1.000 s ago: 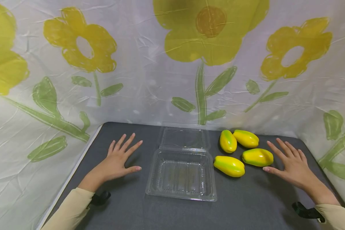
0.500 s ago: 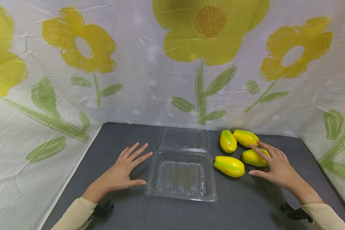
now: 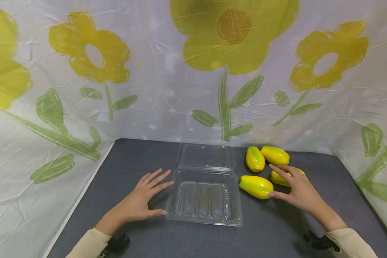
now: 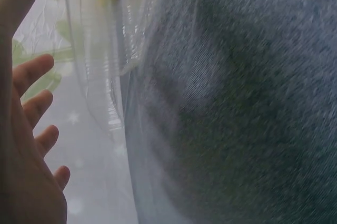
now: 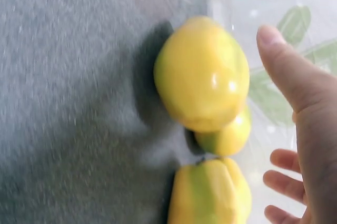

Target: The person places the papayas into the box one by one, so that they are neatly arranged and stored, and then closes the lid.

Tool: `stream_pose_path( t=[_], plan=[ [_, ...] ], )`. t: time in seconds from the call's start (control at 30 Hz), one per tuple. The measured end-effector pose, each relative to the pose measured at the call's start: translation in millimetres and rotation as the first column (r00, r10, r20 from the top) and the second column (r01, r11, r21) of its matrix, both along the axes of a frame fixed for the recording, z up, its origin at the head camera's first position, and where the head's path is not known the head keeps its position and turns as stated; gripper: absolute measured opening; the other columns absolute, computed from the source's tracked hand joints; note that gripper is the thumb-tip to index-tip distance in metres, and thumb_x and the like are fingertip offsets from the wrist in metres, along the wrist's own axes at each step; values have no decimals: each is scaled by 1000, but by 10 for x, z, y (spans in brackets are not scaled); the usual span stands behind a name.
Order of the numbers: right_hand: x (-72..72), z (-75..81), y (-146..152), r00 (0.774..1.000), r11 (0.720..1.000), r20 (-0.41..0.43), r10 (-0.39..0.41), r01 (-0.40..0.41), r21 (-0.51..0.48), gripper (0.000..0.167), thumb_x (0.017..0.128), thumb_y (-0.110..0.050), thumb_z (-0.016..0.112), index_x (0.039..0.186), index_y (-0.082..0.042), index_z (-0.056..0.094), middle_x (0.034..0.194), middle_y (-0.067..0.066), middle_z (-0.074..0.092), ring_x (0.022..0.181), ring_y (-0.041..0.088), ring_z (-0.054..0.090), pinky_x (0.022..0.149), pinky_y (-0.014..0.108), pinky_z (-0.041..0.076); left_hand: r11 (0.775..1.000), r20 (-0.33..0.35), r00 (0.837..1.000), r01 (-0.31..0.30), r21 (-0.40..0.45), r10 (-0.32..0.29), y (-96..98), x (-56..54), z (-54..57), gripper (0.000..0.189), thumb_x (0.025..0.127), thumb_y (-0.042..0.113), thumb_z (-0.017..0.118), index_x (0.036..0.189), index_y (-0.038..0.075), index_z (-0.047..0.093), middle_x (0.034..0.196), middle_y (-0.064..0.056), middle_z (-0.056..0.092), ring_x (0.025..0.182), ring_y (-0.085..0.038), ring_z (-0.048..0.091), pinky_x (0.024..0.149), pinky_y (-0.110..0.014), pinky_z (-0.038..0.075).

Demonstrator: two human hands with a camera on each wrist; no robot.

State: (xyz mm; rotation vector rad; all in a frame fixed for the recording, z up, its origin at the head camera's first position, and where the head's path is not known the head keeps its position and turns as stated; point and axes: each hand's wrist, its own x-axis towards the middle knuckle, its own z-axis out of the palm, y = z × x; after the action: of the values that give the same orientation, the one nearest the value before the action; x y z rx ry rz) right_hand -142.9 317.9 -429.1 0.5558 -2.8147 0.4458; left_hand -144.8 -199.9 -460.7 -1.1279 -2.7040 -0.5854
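In the head view my left hand (image 3: pixel 143 200) has its fingers spread at the left rim of a clear plastic clamshell box (image 3: pixel 233 215). The lid (image 3: pixel 206 156) of this box lies folded back. My right hand (image 3: pixel 298 190) reaches over the yellow-green papayas with its fingers apart, holding nothing. Its thumb tip overlaps the right end of the front papaya (image 3: pixel 255 187), and its palm partly hides the right papaya (image 3: pixel 280 178). In the right wrist view the nearest papaya (image 5: pixel 202 77) sits beside the thumb (image 5: pixel 287 69). Nothing is in the left hand.
Two more papayas lie behind, one upright in view (image 3: pixel 255 159) and one slanted (image 3: pixel 275 155). Box and fruit are on a dark grey cloth-covered table (image 3: pixel 206 243). A white curtain with printed yellow flowers (image 3: pixel 154 107) hangs around the back and sides.
My right hand has moved left from beside the papayas to above them. My left hand has moved right and nearer, up to the box's rim. The box and papayas have stayed put.
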Motion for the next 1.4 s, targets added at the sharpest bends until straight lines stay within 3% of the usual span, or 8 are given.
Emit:
stream_pose_path(
  t=[0.33, 0.7, 1.07, 1.23, 1.4],
  plan=[
    [4, -80, -132, 999, 999, 29, -17, 18, -28, 83, 73, -50, 82, 143, -16, 53, 124, 17, 59, 107, 33, 58, 83, 54, 53, 999, -6, 1000, 14, 34, -14, 27, 44, -100, 79, 85, 68, 61, 148, 22, 47, 161, -6, 36, 147, -38, 31, 109, -71, 27],
    [14, -177, -236, 996, 997, 46, -73, 74, -36, 77, 75, -50, 81, 139, -13, 57, 119, 16, 61, 101, 32, 61, 80, 51, 53, 998, -4, 1000, 11, 65, -10, 46, 88, -164, 77, 82, 65, 66, 142, 19, 53, 157, -3, 43, 146, -36, 36, 112, -67, 28],
    [14, -264, -299, 995, 997, 63, -73, 75, -30, 78, 75, -52, 81, 138, -13, 58, 115, 15, 63, 100, 29, 61, 79, 48, 53, 993, -16, 1000, 18, 115, -16, 45, 121, -207, 72, 80, 60, 71, 137, 18, 58, 154, -3, 47, 144, -34, 39, 111, -64, 30],
    [15, -284, -319, 996, 997, 60, -73, 74, -21, 76, 74, -50, 82, 137, -12, 59, 112, 13, 64, 97, 27, 62, 77, 47, 53, 992, 21, 1000, -6, 127, 3, 50, 133, -200, 71, 79, 60, 72, 135, 19, 58, 155, -4, 45, 145, -33, 37, 112, -63, 30],
    [8, -305, -334, 996, 998, 63, -64, 65, -14, 77, 75, -53, 80, 136, -11, 59, 106, 9, 63, 88, 19, 58, 71, 38, 49, 992, 45, 999, -14, 122, 9, 60, 139, -166, 72, 79, 62, 72, 134, 18, 59, 156, -5, 43, 146, -33, 37, 113, -64, 30]
  ],
)
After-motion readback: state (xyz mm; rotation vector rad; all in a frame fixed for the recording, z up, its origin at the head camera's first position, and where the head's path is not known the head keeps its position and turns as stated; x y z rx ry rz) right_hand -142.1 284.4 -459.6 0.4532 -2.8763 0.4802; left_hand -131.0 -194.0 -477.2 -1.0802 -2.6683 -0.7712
